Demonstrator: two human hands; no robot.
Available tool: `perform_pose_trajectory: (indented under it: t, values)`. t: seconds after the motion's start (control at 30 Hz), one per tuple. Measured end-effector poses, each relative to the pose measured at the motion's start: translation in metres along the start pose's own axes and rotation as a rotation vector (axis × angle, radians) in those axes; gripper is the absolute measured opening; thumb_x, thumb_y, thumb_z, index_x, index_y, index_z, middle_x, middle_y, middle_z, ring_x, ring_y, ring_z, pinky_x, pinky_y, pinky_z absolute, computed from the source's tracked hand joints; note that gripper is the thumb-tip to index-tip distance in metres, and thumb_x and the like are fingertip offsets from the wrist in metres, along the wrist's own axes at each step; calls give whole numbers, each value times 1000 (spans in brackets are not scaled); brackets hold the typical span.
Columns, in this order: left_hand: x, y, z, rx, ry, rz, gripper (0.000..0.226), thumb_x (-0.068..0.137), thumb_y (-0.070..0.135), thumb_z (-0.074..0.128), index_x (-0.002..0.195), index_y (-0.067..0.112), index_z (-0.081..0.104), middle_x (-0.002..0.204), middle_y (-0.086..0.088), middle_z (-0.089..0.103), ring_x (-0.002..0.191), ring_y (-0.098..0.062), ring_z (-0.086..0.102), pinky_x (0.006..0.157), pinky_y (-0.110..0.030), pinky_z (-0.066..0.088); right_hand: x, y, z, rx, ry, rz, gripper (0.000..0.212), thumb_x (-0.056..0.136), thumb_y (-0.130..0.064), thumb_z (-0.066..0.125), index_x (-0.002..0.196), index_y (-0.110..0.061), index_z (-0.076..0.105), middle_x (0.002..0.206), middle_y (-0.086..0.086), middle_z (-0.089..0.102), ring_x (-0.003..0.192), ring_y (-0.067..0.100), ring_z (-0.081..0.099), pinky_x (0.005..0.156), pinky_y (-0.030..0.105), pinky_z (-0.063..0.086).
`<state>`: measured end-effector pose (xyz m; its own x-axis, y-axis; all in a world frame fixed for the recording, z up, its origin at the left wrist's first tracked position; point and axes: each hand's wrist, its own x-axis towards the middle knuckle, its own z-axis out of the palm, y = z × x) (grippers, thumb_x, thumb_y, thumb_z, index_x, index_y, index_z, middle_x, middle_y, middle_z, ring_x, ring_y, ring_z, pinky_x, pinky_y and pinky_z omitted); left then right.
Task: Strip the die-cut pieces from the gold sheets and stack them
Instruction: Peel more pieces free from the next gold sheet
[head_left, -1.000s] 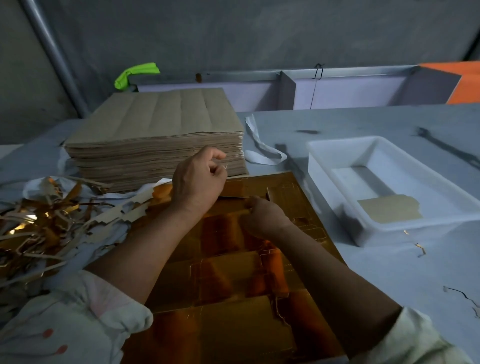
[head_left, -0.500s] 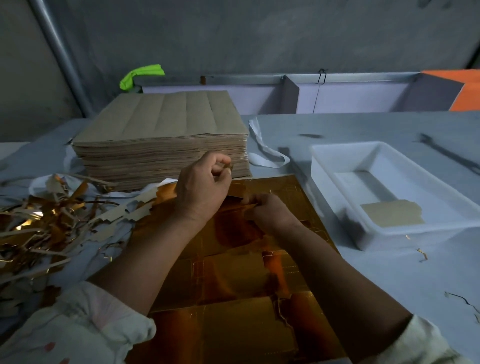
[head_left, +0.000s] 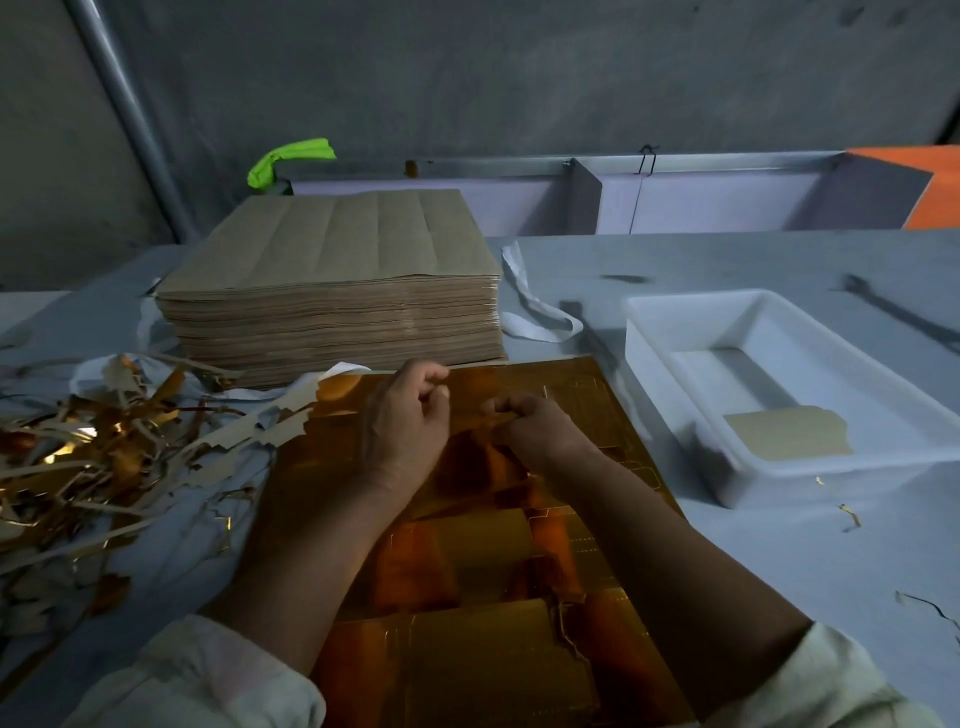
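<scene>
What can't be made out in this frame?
Head view:
1. Which bit of the shiny gold die-cut sheet the left hand and right hand pinch: their curled fingers cover it.
2. The sheet's near edge: forearms and the bottom frame edge hide it.
3. The pile of gold and tan scrap strips: cut off at the left edge.
4. How many flat tan pieces lie in the white plastic tray: seen from above, thickness unreadable.

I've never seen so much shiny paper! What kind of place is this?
Probably a print or packaging workshop: a tall stack of brown sheets, a die-cut gold sheet on the table, and a heap of scraps.
</scene>
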<state>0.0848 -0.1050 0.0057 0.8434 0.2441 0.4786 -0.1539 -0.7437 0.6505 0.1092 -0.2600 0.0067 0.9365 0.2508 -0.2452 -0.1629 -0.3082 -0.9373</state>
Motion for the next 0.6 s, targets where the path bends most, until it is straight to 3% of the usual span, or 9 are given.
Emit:
perform_pose_trajectory:
  t: [0.07, 0.2, 0.27, 0.37, 0.47, 0.53, 0.6]
  values:
    - [-3, -18, -1, 84, -34, -107, 27, 97, 14, 54, 122, 22, 58, 110, 2, 64, 104, -15, 59, 84, -31, 53, 0, 1, -1, -8, 2, 13, 15, 97, -9, 54, 103, -21, 61, 109, 8, 63, 102, 29, 65, 87, 41, 57]
    - [-13, -53, -6, 294, -91, -269, 39, 98, 17, 50, 136, 27, 49, 132, 1, 52, 119, -18, 52, 82, -25, 41, 3, 4, 0, -18, 14, 50, 13, 96, -9, 54, 99, -20, 60, 107, 7, 60, 100, 27, 60, 76, 36, 53]
    - [-18, -68, -9, 414, -158, -280, 44, 102, 28, 44, 145, 30, 40, 147, 1, 42, 133, -21, 43, 98, -34, 40, 5, 6, 1, -21, 20, 50, 10, 96, -12, 56, 98, -21, 60, 106, 5, 59, 96, 23, 57, 74, 34, 49]
    - [-25, -86, -8, 579, -352, -279, 52, 104, 44, 27, 154, 33, 18, 163, 1, 18, 150, -23, 12, 120, -45, 12, 7, 6, 3, -26, 22, 47, 8, 94, -16, 59, 97, -24, 59, 105, 3, 57, 94, 21, 55, 73, 33, 49]
    - [-26, -96, -4, 609, -417, -311, 55, 102, 54, 16, 154, 39, 7, 165, 2, 7, 151, -23, 1, 120, -46, 1, 7, 7, 7, -61, 16, 74, 15, 93, -17, 61, 105, -25, 59, 108, 6, 57, 99, 28, 59, 88, 46, 57]
    - [-24, -98, -2, 621, -429, -311, 56, 101, 56, 14, 154, 40, 7, 165, 3, 6, 151, -23, -1, 120, -47, 0, 6, 9, 7, -61, 23, 91, 20, 92, -15, 60, 110, -22, 59, 111, 9, 59, 101, 33, 62, 89, 54, 57]
    - [-24, -98, -1, 629, -431, -317, 56, 100, 57, 14, 154, 41, 6, 165, 3, 5, 151, -23, -1, 120, -47, -1, 5, 11, 8, -68, 36, 88, 20, 92, -12, 58, 109, -22, 59, 109, 9, 61, 99, 32, 64, 87, 53, 58]
